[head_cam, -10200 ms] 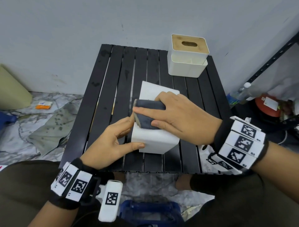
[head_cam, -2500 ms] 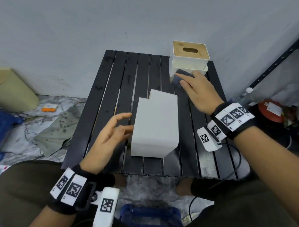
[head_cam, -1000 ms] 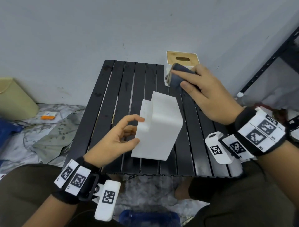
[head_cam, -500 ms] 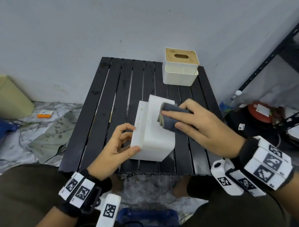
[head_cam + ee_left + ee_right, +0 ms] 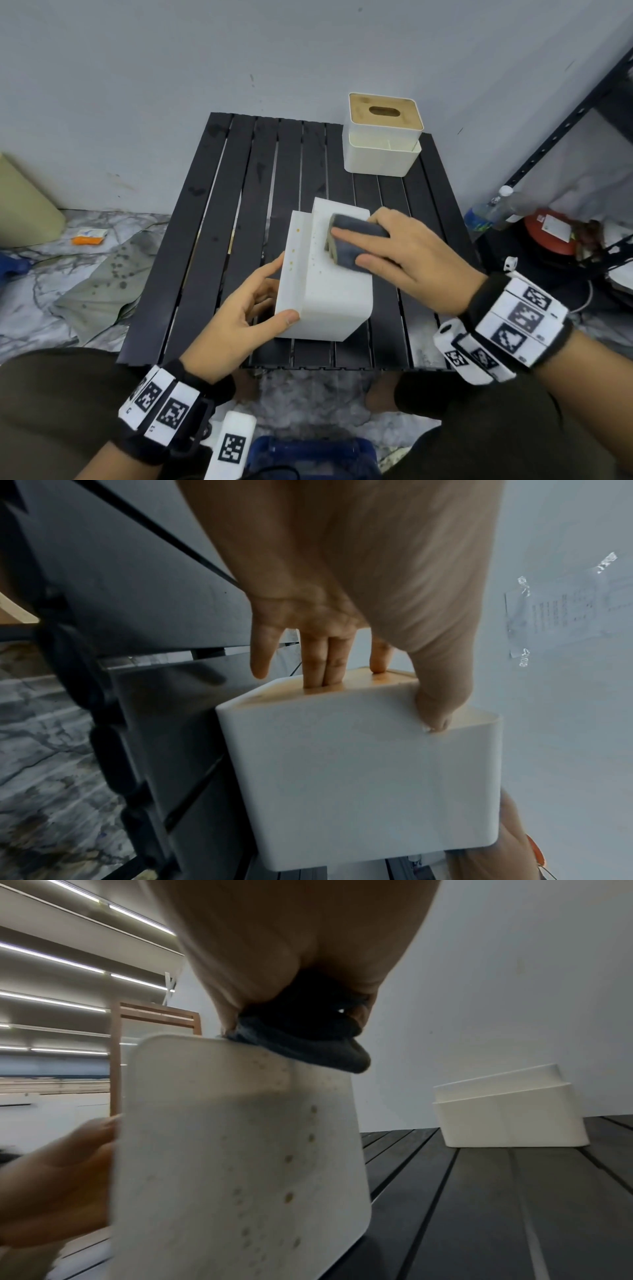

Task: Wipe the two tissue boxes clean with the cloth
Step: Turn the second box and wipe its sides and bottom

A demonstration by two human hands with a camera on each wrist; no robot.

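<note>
A white tissue box lies on its side in the middle of the black slatted table, with yellowish specks on its upper face. My left hand grips its left end, thumb on the near top corner, fingers against the wooden lid face. My right hand holds a folded dark grey cloth and presses it on the far part of the upper face. In the right wrist view the cloth sits on the box's top edge. The second tissue box, wooden lid up, stands at the back right corner.
A grey wall runs right behind the table. To the right stands a black metal shelf with a bottle and a red object beside it. On the floor to the left lie a rag and a beige bin.
My right hand has brought the cloth from the far box back onto the near box's upper face. My left hand has closed on the near box's left end.
</note>
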